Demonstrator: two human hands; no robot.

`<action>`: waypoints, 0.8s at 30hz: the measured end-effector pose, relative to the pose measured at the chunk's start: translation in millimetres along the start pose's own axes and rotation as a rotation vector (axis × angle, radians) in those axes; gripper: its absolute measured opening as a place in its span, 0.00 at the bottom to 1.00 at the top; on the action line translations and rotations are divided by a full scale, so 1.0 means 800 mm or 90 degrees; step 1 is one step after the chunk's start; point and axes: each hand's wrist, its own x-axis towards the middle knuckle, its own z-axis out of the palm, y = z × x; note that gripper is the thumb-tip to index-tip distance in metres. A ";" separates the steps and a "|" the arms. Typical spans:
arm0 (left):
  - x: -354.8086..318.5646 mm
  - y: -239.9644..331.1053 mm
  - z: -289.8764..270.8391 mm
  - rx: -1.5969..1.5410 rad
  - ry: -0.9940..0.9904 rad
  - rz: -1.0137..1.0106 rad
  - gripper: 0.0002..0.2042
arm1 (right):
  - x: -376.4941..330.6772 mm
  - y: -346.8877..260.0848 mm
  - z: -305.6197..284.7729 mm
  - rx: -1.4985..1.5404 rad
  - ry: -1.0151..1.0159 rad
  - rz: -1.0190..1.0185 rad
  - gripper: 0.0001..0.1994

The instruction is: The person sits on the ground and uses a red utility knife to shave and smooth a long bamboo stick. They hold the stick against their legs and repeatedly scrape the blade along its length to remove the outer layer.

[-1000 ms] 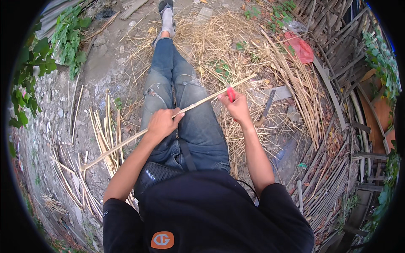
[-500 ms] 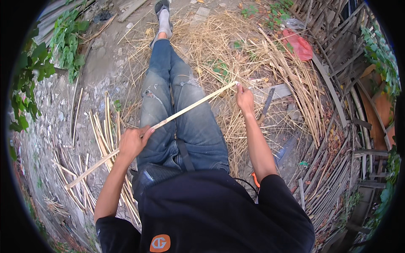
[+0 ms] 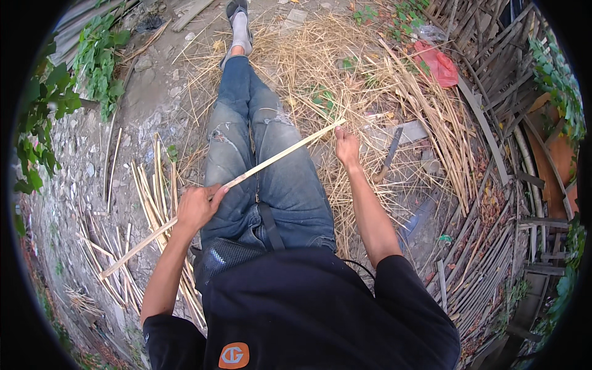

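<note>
- Fingers of the left hand (image 3: 197,208) are gripping the pale strip (image 3: 277,158) partway along, thumb lying on top.
- Right hand (image 3: 348,147) is holding the far end, its fingers apparently pinching narrow there.
- From the left fingers, the strip's long axis is slanting forward-right to the right ones; the tail is running back-left beyond them, so the right hand is sitting nearer a tip.
- Dark-bladed knife (image 3: 388,154) is lying near, rightward of the right fingers.

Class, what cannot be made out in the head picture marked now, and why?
Head view:
Long, flat, pale-yellow wooden strip: section under the left hand, hidden by it.
Right hand: exact contact with the strip, too small.
Dark grey sandal: toe, cut off by top edge.
</note>
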 end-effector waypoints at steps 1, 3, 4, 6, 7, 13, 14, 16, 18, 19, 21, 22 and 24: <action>-0.001 -0.001 0.001 -0.004 -0.004 -0.004 0.18 | -0.008 -0.013 -0.001 -0.014 -0.030 0.013 0.28; 0.004 0.001 0.002 -0.014 -0.014 -0.004 0.18 | -0.028 -0.029 0.001 -0.013 -0.047 0.013 0.28; 0.007 0.004 0.001 -0.014 -0.019 -0.007 0.18 | -0.029 -0.022 0.002 -0.009 -0.034 0.001 0.29; 0.012 0.008 -0.004 -0.013 -0.027 -0.015 0.19 | -0.030 -0.018 0.003 0.001 -0.009 -0.028 0.29; 0.016 0.010 -0.004 -0.014 -0.031 -0.005 0.19 | -0.032 -0.018 0.003 0.016 -0.020 -0.033 0.30; 0.041 0.061 0.019 -0.024 -0.035 0.024 0.20 | -0.086 -0.067 0.025 0.041 -0.096 -0.072 0.32; 0.044 0.072 0.020 -0.028 -0.043 0.019 0.20 | -0.086 -0.064 0.021 0.039 -0.098 -0.068 0.32; 0.053 0.078 0.022 -0.034 -0.046 0.018 0.19 | -0.090 -0.063 0.014 0.037 -0.108 -0.061 0.33; 0.068 0.080 0.026 -0.039 -0.039 0.029 0.18 | -0.083 -0.070 0.002 0.019 -0.125 -0.041 0.32; 0.070 0.082 0.027 -0.036 -0.054 0.026 0.18 | -0.082 -0.074 -0.001 0.026 -0.137 -0.015 0.32; 0.080 0.096 0.025 -0.034 -0.081 0.036 0.18 | -0.073 -0.046 0.005 0.044 -0.091 -0.035 0.33; 0.082 0.097 0.026 -0.034 -0.084 0.038 0.18 | -0.074 -0.047 0.005 0.038 -0.116 -0.019 0.32; 0.084 0.102 0.027 -0.035 -0.095 0.045 0.18 | -0.077 -0.050 0.003 0.026 -0.164 0.015 0.31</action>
